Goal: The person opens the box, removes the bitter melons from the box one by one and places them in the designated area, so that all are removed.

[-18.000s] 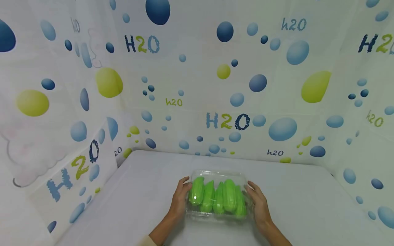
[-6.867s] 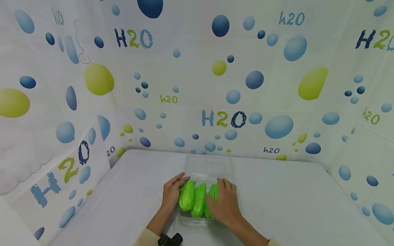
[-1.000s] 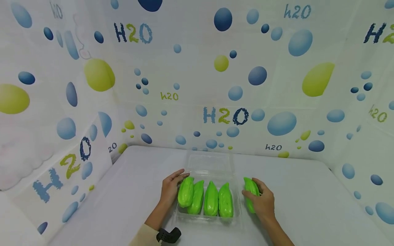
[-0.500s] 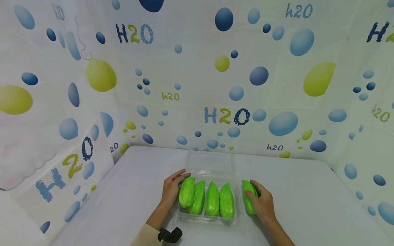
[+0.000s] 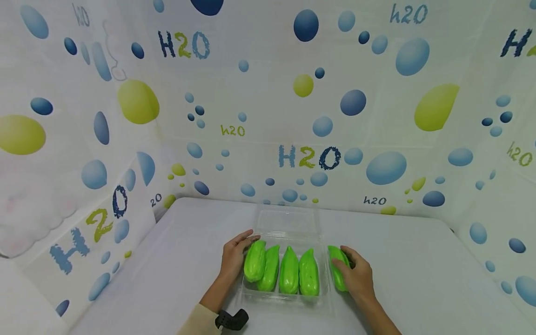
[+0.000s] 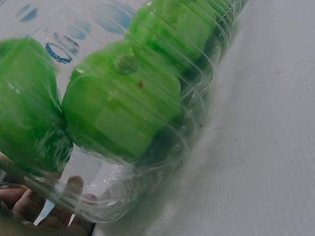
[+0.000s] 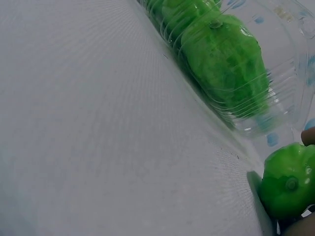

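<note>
An opened clear plastic clamshell box stands on the white table, its lid folded back. Several glossy, bright green ridged gourds lie inside it; the leftmost gourd leans partly over its neighbour. My left hand rests against the box's left side, its fingertips near the back left corner. Through the plastic in the left wrist view, some fingers show. To the right of the box, my right hand grips one gourd between thumb and fingers. That gourd sits at or just above the tabletop, apart from the box.
The clear lid lies back toward the far table edge. White tabletop extends on both sides of the box. A printed curtain with coloured drops hangs behind and beside the table. A black band circles the left wrist.
The lid, closed in the earliest frame, now lies open. One gourd has come out of the box in my right hand. Over the last second it has moved slightly left and down.
</note>
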Demonstrator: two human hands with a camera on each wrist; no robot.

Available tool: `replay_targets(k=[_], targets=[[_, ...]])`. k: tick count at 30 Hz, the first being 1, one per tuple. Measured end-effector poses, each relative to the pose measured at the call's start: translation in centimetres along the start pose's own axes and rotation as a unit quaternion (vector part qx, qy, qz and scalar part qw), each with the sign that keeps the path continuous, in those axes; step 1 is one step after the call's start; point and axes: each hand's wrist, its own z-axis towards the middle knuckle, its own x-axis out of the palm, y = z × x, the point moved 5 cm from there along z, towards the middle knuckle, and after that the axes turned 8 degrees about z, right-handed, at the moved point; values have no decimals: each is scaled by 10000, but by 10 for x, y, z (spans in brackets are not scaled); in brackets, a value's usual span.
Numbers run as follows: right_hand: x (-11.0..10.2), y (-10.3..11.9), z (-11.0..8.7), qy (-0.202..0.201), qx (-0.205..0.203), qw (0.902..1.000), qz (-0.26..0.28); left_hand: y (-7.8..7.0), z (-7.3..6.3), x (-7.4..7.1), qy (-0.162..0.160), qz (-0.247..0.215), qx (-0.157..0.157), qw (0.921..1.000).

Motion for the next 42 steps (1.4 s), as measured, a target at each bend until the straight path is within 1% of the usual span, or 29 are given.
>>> replay_targets(k=[3, 11, 21, 32, 38, 42], targets=[[0, 1, -1, -24, 11, 10000, 47, 0, 1, 0, 5, 16, 46, 10000], [0, 1, -1, -60, -48, 9998, 200, -1, 0, 0, -12, -34, 41, 10000], [0, 2, -1, -46, -97, 9996, 261, 0, 0, 0, -3, -49, 51, 10000], [2, 5, -2, -18, -145, 9994, 318, 2, 3, 0, -62, 9, 61, 10000], [1, 5, -4, 16, -74, 9995, 306, 3, 1, 0, -83, -1, -53, 10000], [1, 5, -4, 3, -57, 9995, 314, 4, 1, 0, -93, 5, -68, 9999]])
